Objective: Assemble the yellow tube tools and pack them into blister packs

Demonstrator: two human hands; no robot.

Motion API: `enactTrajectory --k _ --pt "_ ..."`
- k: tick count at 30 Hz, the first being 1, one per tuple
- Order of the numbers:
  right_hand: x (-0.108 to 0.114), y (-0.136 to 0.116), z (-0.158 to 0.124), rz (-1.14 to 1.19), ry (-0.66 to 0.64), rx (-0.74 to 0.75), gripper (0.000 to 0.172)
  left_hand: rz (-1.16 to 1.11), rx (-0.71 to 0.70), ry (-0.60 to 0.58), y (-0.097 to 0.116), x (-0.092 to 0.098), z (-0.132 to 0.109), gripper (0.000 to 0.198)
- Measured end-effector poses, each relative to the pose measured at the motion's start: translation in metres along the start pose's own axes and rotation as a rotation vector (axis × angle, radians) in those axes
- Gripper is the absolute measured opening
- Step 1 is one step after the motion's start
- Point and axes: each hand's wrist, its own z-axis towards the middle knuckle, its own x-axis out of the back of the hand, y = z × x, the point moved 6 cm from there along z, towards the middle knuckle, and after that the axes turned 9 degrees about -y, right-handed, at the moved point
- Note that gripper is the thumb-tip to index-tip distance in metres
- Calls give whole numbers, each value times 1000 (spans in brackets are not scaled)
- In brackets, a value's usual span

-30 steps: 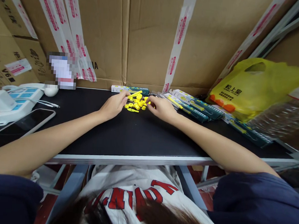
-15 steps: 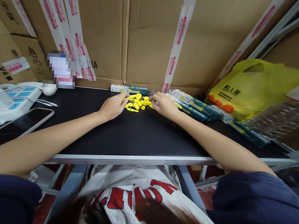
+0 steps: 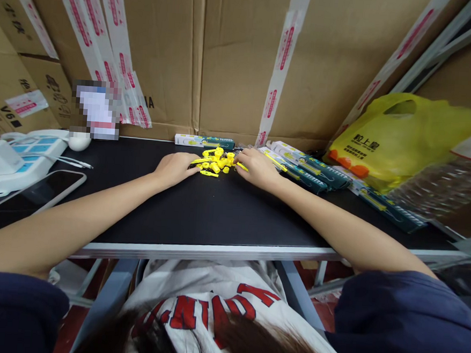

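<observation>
Head view showed both bare hands reaching out over the black surface (image 3: 201, 212) to a small pile of yellow plastic pieces (image 3: 216, 162) near its far edge. The left hand (image 3: 175, 168) lay palm down with its fingers loosely stretched, their tips at the pile's left edge and nothing clearly gripped. The right hand (image 3: 257, 167) sat just right of the pile, fingers curled toward a thin yellow strip (image 3: 242, 167); whether it held the strip could not be told. A slim green-and-white box (image 3: 203, 141) lay just behind the pile, with more such boxes (image 3: 312, 174) to the right. A yellow bag (image 3: 400, 134) stood far right and a power strip (image 3: 19, 161) far left.
</observation>
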Motion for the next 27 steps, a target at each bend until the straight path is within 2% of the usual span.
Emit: enactTrajectory --k 10,16,18,20,24,27 --pt "0 -13 -2 -3 -10 69 21 -5 73 -15 -4 -5 6 33" --pt "3 -14 -2 102 28 71 18 -49 108 35 -1 5 2 31" --pt "5 -13 -1 296 65 64 15 -118 52 90 6 13 -1 31" --pt "5 -13 1 616 62 57 17 -213 -54 133 17 18 -4 33" --pt "-7 -29 3 1291 -138 38 30 -356 -224 150 39 22 -10 37" --pt "-16 -45 0 1619 -282 -21 38 -405 -284 104 51 20 -12 36"
